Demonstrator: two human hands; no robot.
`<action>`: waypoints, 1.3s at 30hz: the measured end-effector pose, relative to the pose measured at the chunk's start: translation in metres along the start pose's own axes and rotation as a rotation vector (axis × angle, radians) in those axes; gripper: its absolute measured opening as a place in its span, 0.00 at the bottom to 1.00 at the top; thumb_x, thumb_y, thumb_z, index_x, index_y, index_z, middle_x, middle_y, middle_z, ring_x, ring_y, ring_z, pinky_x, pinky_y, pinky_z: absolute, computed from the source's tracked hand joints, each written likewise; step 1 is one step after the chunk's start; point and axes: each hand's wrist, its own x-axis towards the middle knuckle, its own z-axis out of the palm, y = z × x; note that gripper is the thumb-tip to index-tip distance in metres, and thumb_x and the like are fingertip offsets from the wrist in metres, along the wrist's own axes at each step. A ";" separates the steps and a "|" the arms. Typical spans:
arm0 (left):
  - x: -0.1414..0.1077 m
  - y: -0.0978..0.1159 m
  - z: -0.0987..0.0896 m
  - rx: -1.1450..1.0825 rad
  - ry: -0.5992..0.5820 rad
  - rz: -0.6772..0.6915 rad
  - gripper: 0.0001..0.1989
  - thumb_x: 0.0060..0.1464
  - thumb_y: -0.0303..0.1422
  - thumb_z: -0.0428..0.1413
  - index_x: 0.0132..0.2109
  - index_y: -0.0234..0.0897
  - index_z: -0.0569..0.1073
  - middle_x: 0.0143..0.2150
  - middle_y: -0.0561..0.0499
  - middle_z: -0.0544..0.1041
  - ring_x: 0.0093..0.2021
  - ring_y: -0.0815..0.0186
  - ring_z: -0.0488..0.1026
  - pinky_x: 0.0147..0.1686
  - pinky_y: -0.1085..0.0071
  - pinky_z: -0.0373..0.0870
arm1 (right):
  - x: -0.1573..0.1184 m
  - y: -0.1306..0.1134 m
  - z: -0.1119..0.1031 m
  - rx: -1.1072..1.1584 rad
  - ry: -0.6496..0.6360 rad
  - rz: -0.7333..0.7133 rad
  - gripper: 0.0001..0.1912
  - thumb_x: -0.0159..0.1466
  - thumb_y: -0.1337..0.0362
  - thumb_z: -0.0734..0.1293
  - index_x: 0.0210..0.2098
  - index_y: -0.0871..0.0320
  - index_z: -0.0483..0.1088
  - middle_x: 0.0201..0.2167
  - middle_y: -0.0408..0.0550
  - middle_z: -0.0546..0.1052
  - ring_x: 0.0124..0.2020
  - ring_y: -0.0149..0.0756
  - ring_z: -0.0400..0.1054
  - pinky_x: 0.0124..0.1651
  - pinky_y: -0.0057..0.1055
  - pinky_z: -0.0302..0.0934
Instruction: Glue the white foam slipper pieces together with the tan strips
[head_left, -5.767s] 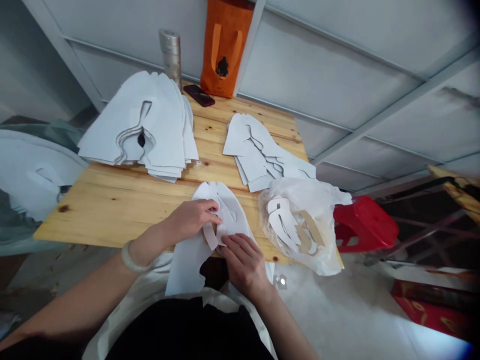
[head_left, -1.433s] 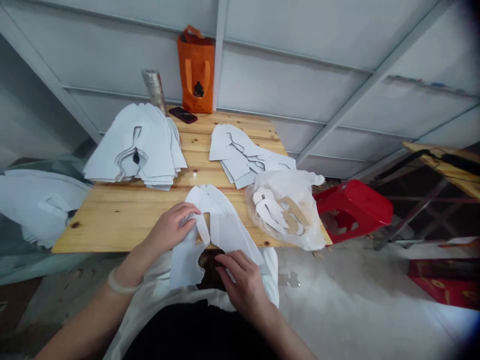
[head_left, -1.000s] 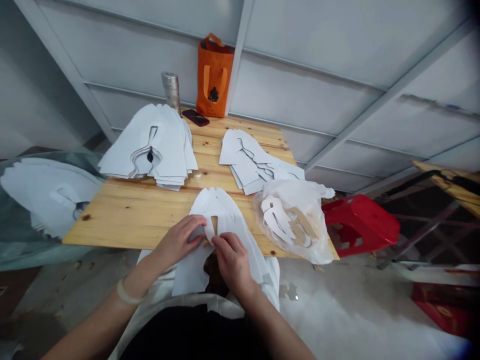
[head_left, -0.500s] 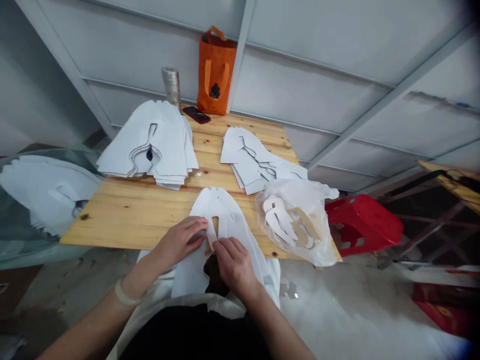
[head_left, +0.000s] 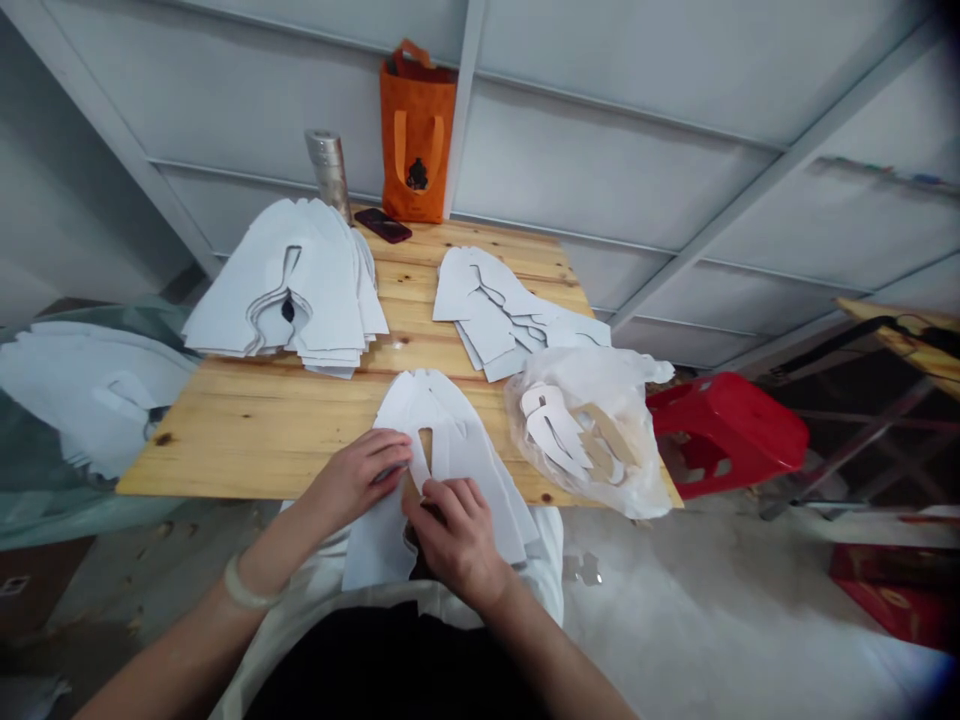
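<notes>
White card piece (head_left: 466, 450), one, lies across the table's (head_left: 247, 430) near edge and the seated person's lap. I judge it light, fairly stiff yet easily creased at the slot; best held by its broad flat sides. Right hand (head_left: 459, 540): fingertips bunched at the slot's lower end. Left hand (head_left: 356, 475): thumb and fingers narrowly apart beside the slot. Whether either pinches card, I cannot tell. Farther: one plastic bag (head_left: 600, 365) holding cut pieces, one red stool (head_left: 757, 430), two card stacks, right (head_left: 499, 325) and left (head_left: 330, 280), sheets uncountable; then one phone (head_left: 383, 225), one flask (head_left: 328, 165), one orange bag (head_left: 417, 110).
</notes>
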 end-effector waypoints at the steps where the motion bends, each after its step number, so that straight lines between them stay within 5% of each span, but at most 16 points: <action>1: 0.000 -0.001 0.000 0.009 0.001 0.009 0.09 0.69 0.28 0.53 0.51 0.39 0.77 0.55 0.44 0.80 0.57 0.60 0.76 0.58 0.61 0.76 | -0.002 -0.002 -0.001 0.029 0.000 -0.017 0.11 0.70 0.73 0.64 0.48 0.58 0.75 0.43 0.52 0.76 0.41 0.41 0.65 0.43 0.39 0.61; 10: 0.001 -0.003 0.000 0.014 0.023 0.035 0.09 0.69 0.31 0.55 0.52 0.38 0.77 0.55 0.44 0.80 0.56 0.60 0.77 0.57 0.61 0.76 | -0.006 0.000 -0.009 0.041 -0.107 -0.016 0.17 0.71 0.70 0.62 0.58 0.64 0.70 0.46 0.56 0.76 0.44 0.46 0.65 0.47 0.43 0.62; 27: 0.001 -0.004 -0.004 0.034 -0.023 0.049 0.09 0.68 0.29 0.56 0.50 0.41 0.79 0.57 0.45 0.79 0.57 0.58 0.76 0.56 0.60 0.77 | -0.001 0.002 0.006 -0.075 0.045 0.054 0.14 0.71 0.74 0.62 0.50 0.56 0.75 0.35 0.50 0.73 0.34 0.39 0.62 0.39 0.37 0.60; 34: 0.003 -0.003 -0.009 0.111 -0.091 0.076 0.10 0.67 0.30 0.55 0.50 0.40 0.80 0.57 0.43 0.79 0.56 0.57 0.77 0.55 0.59 0.79 | -0.015 -0.007 -0.005 0.220 0.124 0.098 0.15 0.68 0.77 0.63 0.49 0.57 0.73 0.52 0.56 0.77 0.54 0.46 0.68 0.53 0.42 0.69; 39: 0.004 0.001 -0.013 0.176 -0.115 0.131 0.10 0.67 0.31 0.56 0.52 0.39 0.79 0.58 0.42 0.77 0.59 0.56 0.76 0.57 0.57 0.79 | -0.020 -0.004 -0.013 0.615 0.097 0.244 0.11 0.71 0.75 0.64 0.45 0.52 0.71 0.44 0.46 0.81 0.51 0.38 0.75 0.68 0.50 0.59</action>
